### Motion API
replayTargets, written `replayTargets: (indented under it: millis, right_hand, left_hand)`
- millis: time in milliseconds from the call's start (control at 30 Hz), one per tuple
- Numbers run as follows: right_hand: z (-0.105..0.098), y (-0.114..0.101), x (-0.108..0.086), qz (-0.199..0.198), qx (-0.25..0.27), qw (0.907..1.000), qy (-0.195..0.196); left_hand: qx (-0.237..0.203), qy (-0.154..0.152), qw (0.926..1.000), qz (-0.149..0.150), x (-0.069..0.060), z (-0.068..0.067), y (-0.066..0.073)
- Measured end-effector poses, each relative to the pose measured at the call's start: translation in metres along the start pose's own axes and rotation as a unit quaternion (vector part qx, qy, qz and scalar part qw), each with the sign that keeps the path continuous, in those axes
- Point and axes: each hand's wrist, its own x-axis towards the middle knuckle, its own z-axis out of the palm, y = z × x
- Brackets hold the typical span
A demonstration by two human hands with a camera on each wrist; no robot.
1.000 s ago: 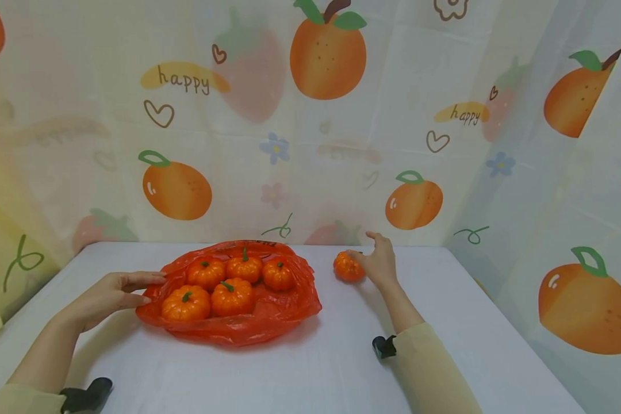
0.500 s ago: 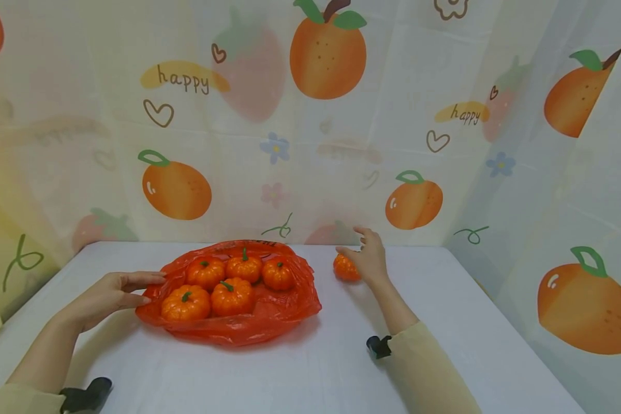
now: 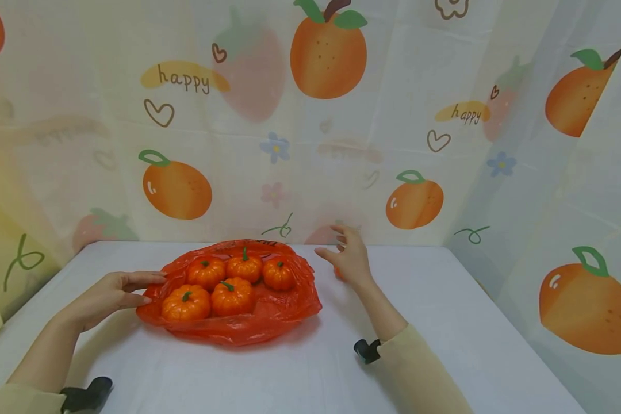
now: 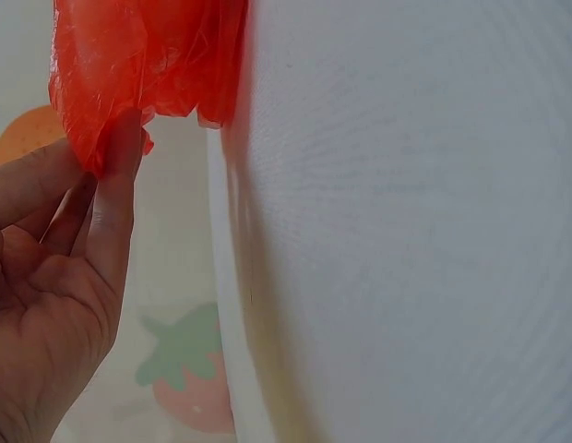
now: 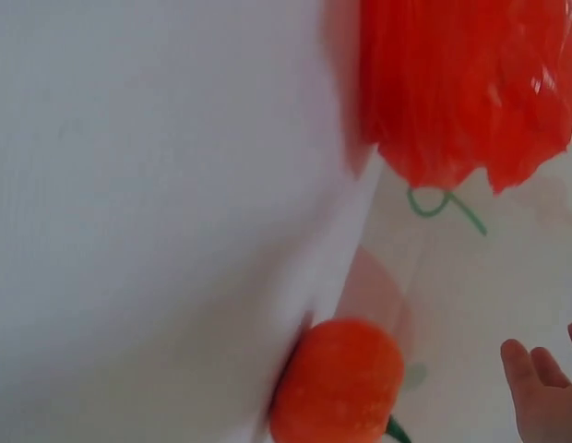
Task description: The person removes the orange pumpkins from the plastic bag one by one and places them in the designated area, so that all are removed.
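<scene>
A red plastic bag (image 3: 284, 330) lies spread on the table, its mouth facing up, with several small orange pumpkins (image 3: 233, 297) inside. At the bag's left edge my left hand (image 3: 100, 299) pinches the plastic between thumb and fingers, as the left wrist view also shows. Right of the bag, my right hand (image 3: 353, 261) hovers with fingers spread, holding nothing. Mostly hidden behind it in the head view, a single pumpkin (image 5: 337, 383) rests on the table and shows better in the right wrist view, apart from the fingers.
The white table (image 3: 445, 333) has its far edge just behind the bag. A fruit-printed curtain (image 3: 331, 138) hangs behind it and along the sides. Black wrist mounts (image 3: 89, 394) sit at both sleeves.
My right hand has moved left, from beside the lone pumpkin to in front of it, toward the bag. The pumpkin stays where it was. My left hand and the bag have not moved.
</scene>
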Motion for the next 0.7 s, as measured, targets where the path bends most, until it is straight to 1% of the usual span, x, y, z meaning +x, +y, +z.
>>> replayTargets:
  millis: [167, 367, 500, 600, 700]
  right_hand:
    - [0.016, -0.010, -0.006, -0.017, 0.013, 0.9994, -0.027]
    - [0.035, -0.020, -0.014, -0.038, 0.017, 0.9975, -0.058]
    - [0.048, -0.026, -0.018, -0.039, 0.009, 0.9968, -0.069]
    - [0.056, -0.028, -0.021, -0.037, 0.009, 0.9954, -0.088]
    - [0.063, -0.031, -0.025, -0.041, -0.006, 0.9930, -0.110]
  left_hand:
    - [-0.004, 0.001, 1.0000, 0.001, 0.000, 0.000, 0.000]
    - [-0.006, 0.004, 1.0000, 0.006, 0.000, 0.001, -0.001]
    - [-0.004, 0.005, 1.0000, 0.006, 0.000, 0.001, 0.000]
    - [-0.003, 0.005, 0.9999, 0.010, 0.000, 0.001, -0.001]
    - [-0.003, 0.005, 0.9999, 0.015, 0.000, 0.001, -0.002]
